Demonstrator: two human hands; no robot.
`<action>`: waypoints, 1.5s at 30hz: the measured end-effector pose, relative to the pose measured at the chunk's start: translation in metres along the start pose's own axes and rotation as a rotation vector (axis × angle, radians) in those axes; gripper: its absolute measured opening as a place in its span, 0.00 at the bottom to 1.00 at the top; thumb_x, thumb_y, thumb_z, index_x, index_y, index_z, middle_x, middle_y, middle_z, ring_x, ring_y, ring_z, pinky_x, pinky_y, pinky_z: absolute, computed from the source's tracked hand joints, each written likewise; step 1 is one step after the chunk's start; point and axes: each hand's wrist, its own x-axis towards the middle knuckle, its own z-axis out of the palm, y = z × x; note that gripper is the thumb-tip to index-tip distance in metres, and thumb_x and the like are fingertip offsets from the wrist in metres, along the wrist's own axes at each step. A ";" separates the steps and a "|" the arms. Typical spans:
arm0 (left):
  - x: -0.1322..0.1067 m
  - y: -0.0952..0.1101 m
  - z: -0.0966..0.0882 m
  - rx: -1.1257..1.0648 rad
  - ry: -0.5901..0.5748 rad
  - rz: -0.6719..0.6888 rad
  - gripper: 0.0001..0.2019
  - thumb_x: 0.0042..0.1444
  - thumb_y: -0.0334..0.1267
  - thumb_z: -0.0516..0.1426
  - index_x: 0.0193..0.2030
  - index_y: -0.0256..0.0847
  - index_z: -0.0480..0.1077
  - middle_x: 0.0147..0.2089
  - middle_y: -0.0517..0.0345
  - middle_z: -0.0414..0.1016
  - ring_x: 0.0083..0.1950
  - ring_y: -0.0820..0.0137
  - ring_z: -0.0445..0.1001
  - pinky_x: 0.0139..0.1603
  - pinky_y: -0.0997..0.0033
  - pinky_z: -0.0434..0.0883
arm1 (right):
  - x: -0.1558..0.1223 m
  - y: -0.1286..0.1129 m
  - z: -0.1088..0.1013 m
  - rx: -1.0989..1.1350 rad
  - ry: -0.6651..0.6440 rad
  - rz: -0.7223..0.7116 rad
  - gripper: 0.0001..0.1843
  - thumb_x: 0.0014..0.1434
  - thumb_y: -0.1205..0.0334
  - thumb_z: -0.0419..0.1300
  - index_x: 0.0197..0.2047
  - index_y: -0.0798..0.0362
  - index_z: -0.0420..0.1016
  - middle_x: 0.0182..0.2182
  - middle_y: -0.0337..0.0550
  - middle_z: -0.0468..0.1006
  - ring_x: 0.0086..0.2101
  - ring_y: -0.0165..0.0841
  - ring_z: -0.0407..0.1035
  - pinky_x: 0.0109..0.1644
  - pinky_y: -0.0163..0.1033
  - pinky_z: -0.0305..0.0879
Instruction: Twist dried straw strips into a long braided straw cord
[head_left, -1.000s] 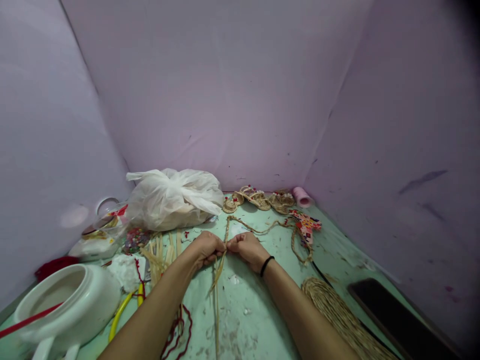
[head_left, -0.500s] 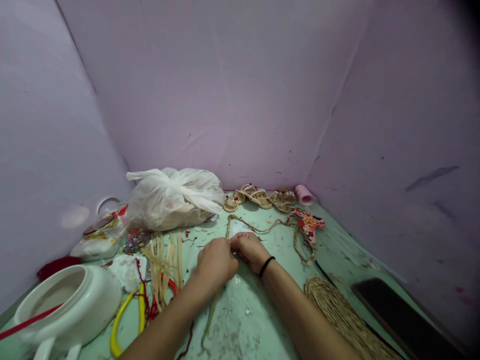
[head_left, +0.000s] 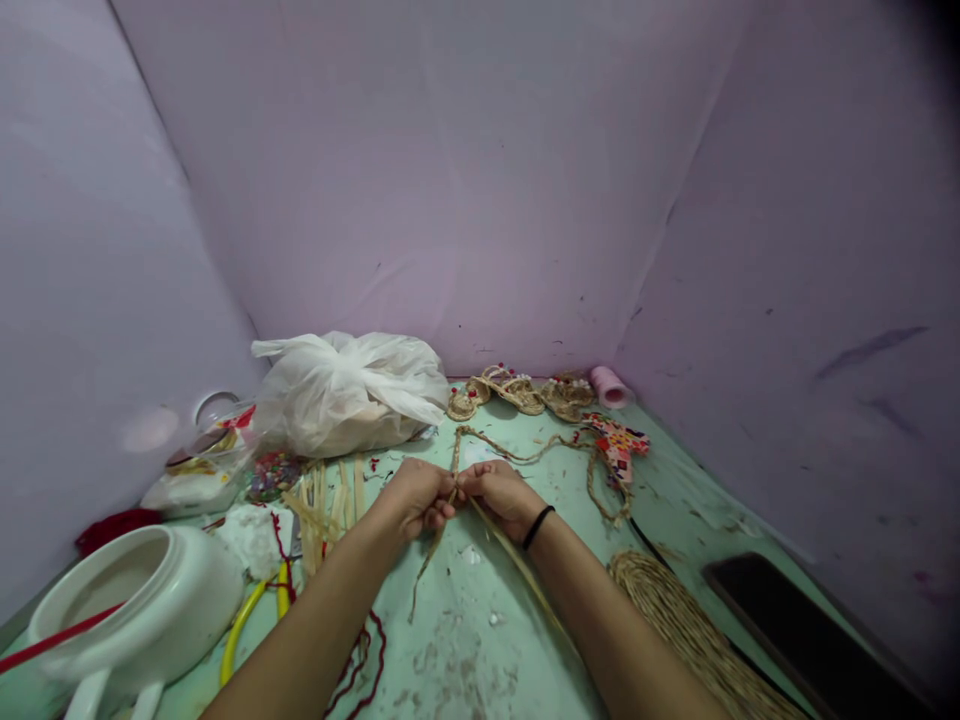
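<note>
My left hand (head_left: pixel 411 496) and my right hand (head_left: pixel 499 492) meet at the middle of the green table (head_left: pixel 480 640), both pinched on the near end of a braided straw cord (head_left: pixel 525 458). The cord runs away from my hands towards the back right and loops there. Loose straw strands (head_left: pixel 431 555) hang from the pinch towards me, one slanting left, another slanting right under my right forearm. A black band circles my right wrist.
White plastic bag (head_left: pixel 349 390) at the back left, small woven straw sandals (head_left: pixel 517 392) and a pink spool (head_left: pixel 607 386) by the back wall. White jar (head_left: pixel 135 600), yellow-handled scissors (head_left: pixel 247 615), straw strips (head_left: pixel 322 500) on the left. Coiled braid (head_left: pixel 675 620) and dark phone (head_left: pixel 810 630) on the right.
My left hand crossed over towards the right hand half a second ago and has drawn back left. One loose strand now lies slanting right under my right forearm.
</note>
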 end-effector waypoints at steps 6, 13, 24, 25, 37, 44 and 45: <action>0.010 -0.010 -0.002 0.100 -0.032 -0.011 0.05 0.40 0.28 0.50 0.17 0.33 0.63 0.11 0.65 0.56 0.11 0.82 0.51 0.10 0.81 0.47 | 0.007 0.008 -0.005 -0.176 -0.063 -0.118 0.06 0.41 0.71 0.52 0.15 0.57 0.64 0.11 0.33 0.62 0.14 0.21 0.49 0.19 0.29 0.45; 0.011 -0.010 0.005 0.185 0.067 0.030 0.07 0.36 0.29 0.51 0.12 0.37 0.57 0.07 0.67 0.50 0.08 0.82 0.45 0.11 0.78 0.41 | 0.000 -0.003 -0.008 -0.813 0.198 -0.259 0.06 0.40 0.68 0.54 0.20 0.57 0.73 0.17 0.41 0.71 0.21 0.27 0.60 0.23 0.30 0.49; 0.014 -0.013 0.003 0.109 0.058 -0.087 0.11 0.36 0.33 0.51 0.09 0.37 0.53 0.06 0.66 0.48 0.08 0.83 0.45 0.11 0.79 0.38 | -0.018 -0.014 0.006 -0.972 0.217 -0.199 0.10 0.39 0.67 0.54 0.21 0.56 0.77 0.18 0.46 0.74 0.21 0.28 0.63 0.22 0.32 0.47; 0.015 -0.014 0.001 0.106 0.043 -0.080 0.11 0.37 0.33 0.51 0.10 0.37 0.54 0.06 0.66 0.49 0.08 0.83 0.45 0.11 0.79 0.39 | -0.019 -0.014 0.007 -0.978 0.224 -0.217 0.10 0.39 0.67 0.54 0.22 0.56 0.77 0.18 0.46 0.75 0.21 0.28 0.63 0.22 0.32 0.47; 0.014 -0.015 0.000 0.121 -0.008 0.040 0.10 0.35 0.33 0.52 0.11 0.38 0.52 0.08 0.68 0.50 0.09 0.83 0.45 0.10 0.80 0.39 | -0.024 -0.013 0.009 -1.006 0.162 -0.291 0.08 0.40 0.68 0.55 0.20 0.56 0.76 0.18 0.46 0.74 0.19 0.28 0.61 0.22 0.33 0.48; 0.011 -0.013 0.000 0.160 -0.012 0.010 0.09 0.35 0.32 0.51 0.12 0.39 0.52 0.08 0.68 0.49 0.09 0.83 0.45 0.10 0.79 0.40 | -0.015 -0.014 -0.016 -0.728 -0.048 -0.100 0.09 0.43 0.63 0.55 0.16 0.56 0.72 0.15 0.43 0.72 0.17 0.27 0.63 0.20 0.31 0.53; 0.011 -0.013 0.000 0.157 -0.014 0.010 0.09 0.35 0.33 0.51 0.12 0.39 0.53 0.08 0.68 0.49 0.09 0.82 0.45 0.10 0.79 0.40 | -0.013 -0.014 -0.022 -0.706 0.012 -0.099 0.09 0.43 0.63 0.55 0.16 0.57 0.71 0.16 0.43 0.73 0.17 0.27 0.62 0.20 0.31 0.53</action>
